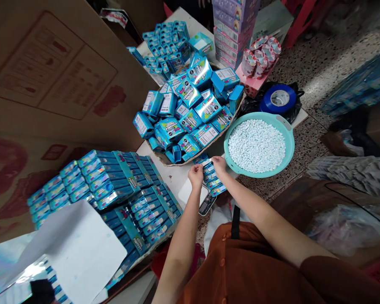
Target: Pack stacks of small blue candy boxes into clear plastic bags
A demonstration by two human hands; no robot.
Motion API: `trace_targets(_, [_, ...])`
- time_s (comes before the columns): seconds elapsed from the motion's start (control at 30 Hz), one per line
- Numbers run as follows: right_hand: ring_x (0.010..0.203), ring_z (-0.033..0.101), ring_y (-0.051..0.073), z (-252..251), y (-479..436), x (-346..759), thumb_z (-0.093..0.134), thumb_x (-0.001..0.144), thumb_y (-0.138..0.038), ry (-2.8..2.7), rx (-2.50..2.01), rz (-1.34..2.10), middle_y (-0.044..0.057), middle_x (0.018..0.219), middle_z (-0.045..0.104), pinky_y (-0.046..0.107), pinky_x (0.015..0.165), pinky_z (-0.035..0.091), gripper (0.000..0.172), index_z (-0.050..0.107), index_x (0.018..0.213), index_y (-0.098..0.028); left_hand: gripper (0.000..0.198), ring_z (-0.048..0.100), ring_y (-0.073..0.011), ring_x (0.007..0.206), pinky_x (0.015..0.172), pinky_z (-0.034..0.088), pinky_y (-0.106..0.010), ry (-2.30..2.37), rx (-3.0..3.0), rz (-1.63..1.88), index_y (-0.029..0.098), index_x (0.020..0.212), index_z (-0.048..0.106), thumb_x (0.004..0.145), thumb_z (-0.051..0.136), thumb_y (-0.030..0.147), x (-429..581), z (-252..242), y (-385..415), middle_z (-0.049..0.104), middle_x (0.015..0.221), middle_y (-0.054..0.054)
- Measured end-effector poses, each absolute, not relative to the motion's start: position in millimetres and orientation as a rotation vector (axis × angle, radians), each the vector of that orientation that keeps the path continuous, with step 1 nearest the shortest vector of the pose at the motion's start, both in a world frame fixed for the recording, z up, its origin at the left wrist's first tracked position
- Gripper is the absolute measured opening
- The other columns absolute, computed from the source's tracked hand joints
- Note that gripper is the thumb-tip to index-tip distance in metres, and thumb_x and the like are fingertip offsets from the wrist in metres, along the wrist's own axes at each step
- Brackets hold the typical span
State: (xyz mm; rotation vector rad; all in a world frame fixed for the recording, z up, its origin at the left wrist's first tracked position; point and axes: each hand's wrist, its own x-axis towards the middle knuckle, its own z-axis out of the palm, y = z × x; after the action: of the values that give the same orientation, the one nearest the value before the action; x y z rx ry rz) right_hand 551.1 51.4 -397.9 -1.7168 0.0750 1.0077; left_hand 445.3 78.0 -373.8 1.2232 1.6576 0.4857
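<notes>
In the head view, a short row of small blue candy boxes (214, 182) stands at the front edge of the table, with pale top flaps showing. My left hand (196, 176) is closed in a pinch at the left end of a box at the far side of this row. Across from it, my right hand (219, 165) pinches the right end of the same box. My fingers cover part of its flap. Left of the row lies a white digital scale (192, 192). A turquoise colander-like basin (291, 145) full of small white candies sits to the right.
A cardboard tray (194, 155) heaped with blue candy boxes lies beyond my hands. Stacked boxes (114, 173) fill the left, partly under a white sheet (88, 249). Blue tape (280, 99), pink-red rolls (261, 59) and a purple-pink box stack (231, 31) stand behind.
</notes>
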Motion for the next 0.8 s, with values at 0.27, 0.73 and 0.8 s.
trace_targets(0.27, [0.074,0.06,0.017,-409.1,48.6,549.3,0.057,0.061,-0.033,0.086,-1.745,1.09,0.006,0.08,0.069,0.027,0.068,0.047,0.023,0.064,0.075,-0.016,0.019,0.065,-0.02,0.079,0.075,0.046,-0.028,1.807,1.48,0.211,0.016,0.083,0.065,0.078,0.056,0.032,452.1,-364.2,82.5,0.069,0.08,-0.006])
trace_targets(0.73, [0.049,0.057,0.028,-391.1,50.0,556.8,0.053,0.05,-0.051,-0.36,-1.849,0.903,0.002,0.039,0.044,0.046,0.058,0.048,0.036,0.035,0.034,-0.024,0.019,0.066,-0.0233,0.097,0.08,0.048,-0.027,1.88,1.646,0.192,0.015,0.095,0.057,0.08,0.047,0.02,461.7,-341.2,87.1,0.068,0.098,-0.014])
trace_targets(0.8, [0.054,0.062,0.032,-393.3,47.2,557.6,0.052,0.051,-0.057,-0.444,-1.853,0.872,0.001,0.041,0.047,0.049,0.061,0.049,0.036,0.039,0.037,-0.025,0.029,0.063,-0.0233,0.107,0.085,0.048,-0.026,1.891,1.603,0.199,0.017,0.109,0.053,0.082,0.048,0.027,452.2,-348.9,90.4,0.066,0.109,-0.013])
